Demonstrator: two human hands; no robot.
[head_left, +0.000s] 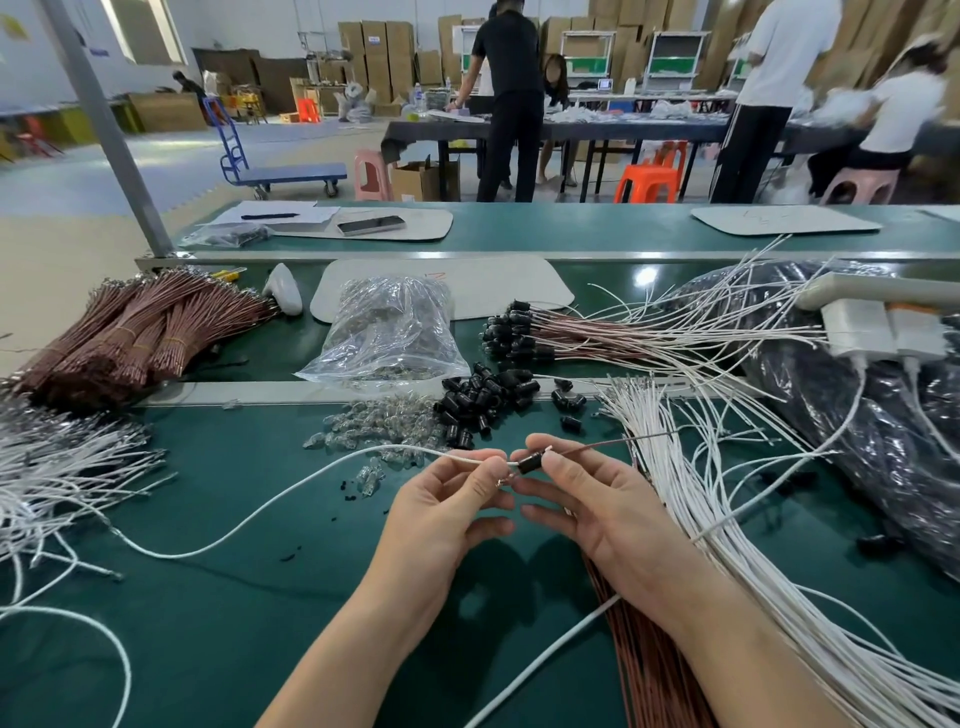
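Over the green bench (218, 613), left hand (447, 512) pinches white wire (291, 493); right hand (597, 499) grips black socket (531, 462).

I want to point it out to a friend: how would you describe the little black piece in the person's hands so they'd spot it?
On the near green table, find the left hand and right hand meeting mid-air. The right hand pinches a small black cap. Unlike the loose caps piled behind, it has a white wire leaving leftward and a brown wire rightward.

Both forearms angled inward, palms turned up, left hand (447, 512) pinches white wire (405, 450), right hand (587, 501) just beside grips black cap (531, 462).
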